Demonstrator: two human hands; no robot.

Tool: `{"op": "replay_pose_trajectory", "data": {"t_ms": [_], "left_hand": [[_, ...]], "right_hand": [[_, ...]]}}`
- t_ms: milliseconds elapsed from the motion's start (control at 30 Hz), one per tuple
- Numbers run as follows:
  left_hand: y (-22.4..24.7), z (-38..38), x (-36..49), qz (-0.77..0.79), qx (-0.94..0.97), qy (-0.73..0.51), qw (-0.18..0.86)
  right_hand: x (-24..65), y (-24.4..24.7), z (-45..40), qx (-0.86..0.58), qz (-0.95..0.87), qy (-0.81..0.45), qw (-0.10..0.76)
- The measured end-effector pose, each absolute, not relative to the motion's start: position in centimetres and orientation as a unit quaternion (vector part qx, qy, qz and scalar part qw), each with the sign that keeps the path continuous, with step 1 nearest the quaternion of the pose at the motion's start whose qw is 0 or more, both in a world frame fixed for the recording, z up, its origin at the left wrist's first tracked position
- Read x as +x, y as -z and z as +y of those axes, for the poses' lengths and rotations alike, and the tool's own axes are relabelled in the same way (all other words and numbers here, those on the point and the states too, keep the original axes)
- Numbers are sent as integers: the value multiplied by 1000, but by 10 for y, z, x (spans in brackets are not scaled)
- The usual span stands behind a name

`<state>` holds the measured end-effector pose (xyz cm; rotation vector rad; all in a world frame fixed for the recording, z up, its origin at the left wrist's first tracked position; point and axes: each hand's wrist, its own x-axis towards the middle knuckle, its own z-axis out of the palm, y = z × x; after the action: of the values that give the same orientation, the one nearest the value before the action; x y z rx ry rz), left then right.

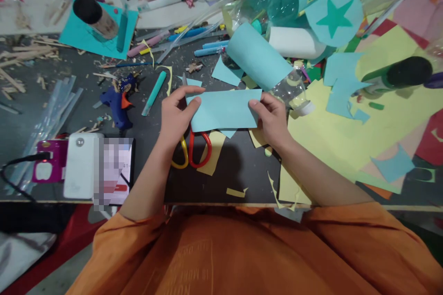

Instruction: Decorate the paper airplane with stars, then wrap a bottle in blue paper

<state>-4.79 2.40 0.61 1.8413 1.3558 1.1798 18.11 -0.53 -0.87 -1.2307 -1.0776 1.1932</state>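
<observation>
A rectangular strip of light blue paper is stretched between my two hands above the dark table. My left hand pinches its left end between thumb and fingers. At the other end my right hand grips the paper, thumb on top. Beneath the strip lie scissors with one red and one yellow handle loop; the paper covers most of their blades. Just behind rests a plastic bottle wrapped in light blue paper, lying on its side.
Left of my hands are a teal marker, a blue glue gun, clear glue sticks and a phone. Yellow paper sheets and blue scraps cover the right side. Several bottles lie at the back.
</observation>
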Motion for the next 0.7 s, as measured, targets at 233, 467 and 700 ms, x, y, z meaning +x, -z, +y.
{"op": "replay_pose_trajectory", "data": {"t_ms": [233, 467, 700], "left_hand": [[-8, 23, -46, 500, 691, -450, 265], [-8, 23, -47, 511, 707, -422, 248], [-9, 20, -44, 498, 723, -416, 235]], "right_hand": [[180, 7, -5, -503, -440, -516, 536], [181, 8, -5, -506, -446, -512, 532], [180, 1, -6, -519, -459, -508, 511]]}}
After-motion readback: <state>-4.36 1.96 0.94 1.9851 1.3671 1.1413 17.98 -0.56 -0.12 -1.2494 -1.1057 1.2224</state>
